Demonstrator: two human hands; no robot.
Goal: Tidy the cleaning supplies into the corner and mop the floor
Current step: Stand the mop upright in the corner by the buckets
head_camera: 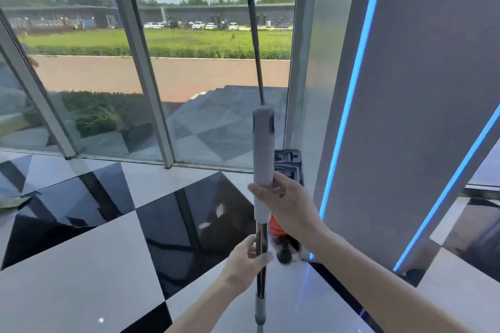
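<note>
I hold a mop handle (263, 149) upright in front of me; it has a grey-white grip on top and a shiny metal shaft below. My right hand (286, 203) grips the lower part of the grey grip. My left hand (247, 259) grips the metal shaft just beneath it. The mop's head is out of view below. In the corner behind stands a dark bucket-like box (288, 161), and a thin black pole (255, 48) leans against the window there. An orange object (276, 227) shows partly behind my right hand.
The floor (94, 251) is glossy black and white tiles. Tall windows (205, 62) with slanted frames run along the back. A grey wall panel (405, 116) with blue light strips stands on the right, forming the corner.
</note>
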